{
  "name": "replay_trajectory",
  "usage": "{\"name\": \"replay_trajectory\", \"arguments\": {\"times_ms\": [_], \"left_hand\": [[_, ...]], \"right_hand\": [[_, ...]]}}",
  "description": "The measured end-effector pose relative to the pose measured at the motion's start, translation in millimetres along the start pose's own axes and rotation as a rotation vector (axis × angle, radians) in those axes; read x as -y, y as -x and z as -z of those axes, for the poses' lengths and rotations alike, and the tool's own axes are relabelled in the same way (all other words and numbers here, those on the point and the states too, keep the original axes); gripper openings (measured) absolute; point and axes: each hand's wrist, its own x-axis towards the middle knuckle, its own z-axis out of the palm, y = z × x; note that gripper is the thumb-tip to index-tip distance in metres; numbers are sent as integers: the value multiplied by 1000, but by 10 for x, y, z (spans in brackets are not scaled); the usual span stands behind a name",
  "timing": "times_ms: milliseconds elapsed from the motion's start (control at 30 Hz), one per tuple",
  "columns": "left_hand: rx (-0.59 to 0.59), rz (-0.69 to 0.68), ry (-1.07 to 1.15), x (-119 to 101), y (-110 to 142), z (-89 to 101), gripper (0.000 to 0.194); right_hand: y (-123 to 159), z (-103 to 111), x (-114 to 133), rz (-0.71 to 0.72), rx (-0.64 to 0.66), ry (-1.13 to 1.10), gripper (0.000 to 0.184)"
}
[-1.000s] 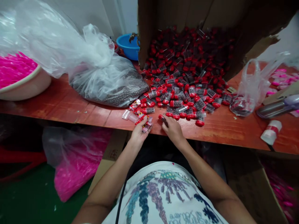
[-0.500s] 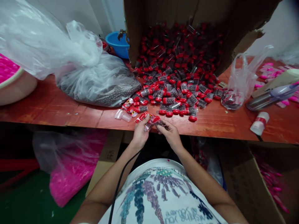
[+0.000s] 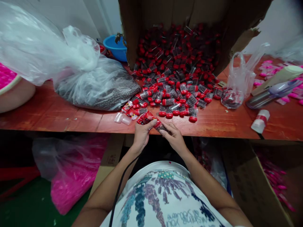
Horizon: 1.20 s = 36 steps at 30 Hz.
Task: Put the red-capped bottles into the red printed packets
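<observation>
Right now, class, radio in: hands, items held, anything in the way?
Left hand gripping red printed wrapper. Right hand pinching tube at wrapper. Red-capped tubes heaped beyond, clear of hands.

On that red table (image 3: 44,108), clear red-capped plastic tubes (image 3: 168,101) lie in and before a brown cardboard box (image 3: 157,11); left of them sits a translucent plastic bag (image 3: 94,86), round blue basin (image 3: 115,47) behind.

Overall dim, cool light, apparently from above; deep shadow inside carton (image 3: 132,31), red-capped tubes (image 3: 169,101) at its back sinking into gloom, front ones catching small glints; pale sheen on tabletop (image 3: 208,124); whitish highlights on plastic bag (image 3: 78,50); darkness below table edge; slight softness overall; wide-angle stretching toward sides
</observation>
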Motion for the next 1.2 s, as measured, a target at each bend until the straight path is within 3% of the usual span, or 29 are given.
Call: {"name": "replay_trajectory", "arguments": {"times_ms": [167, 300, 433, 533, 633, 733, 800, 1000, 1100, 1200], "left_hand": [[-64, -24, -13, 21, 7, -19, 39], [-80, -53, 16, 21, 39, -65, 37], [31, -11, -21, 7, 86, -87, 27], [95, 45, -76, -14, 95, -72, 23], [119, 65, -92, -48, 80, -36, 39], [171, 84, -92, -83, 67, -5, 65], [205, 106, -94, -95, 68, -5, 73], [170, 123, -112, -96, 93, -75, 53], [190, 175, -94, -113, 95, -90, 41], [199, 218, -77, -116, 94, -87, 40]], "right_hand": [[-1, 72, 53, 37, 27, 44, 42], [7, 76, 80, 64, -2, 64, 43], [14, 75, 80, 20, -13, -14, 41], [31, 86, 68, 73, -26, 33, 41], [58, 95, 50, 122, -24, 83, 43], [75, 100, 34, 84, -1, -12, 44], [78, 104, 31, 55, 5, -73, 45], [110, 69, 42, 125, -101, 21, 36], [129, 41, 32, 34, -109, -119, 37], [128, 53, 37, -16, -59, -204, 39]]}}
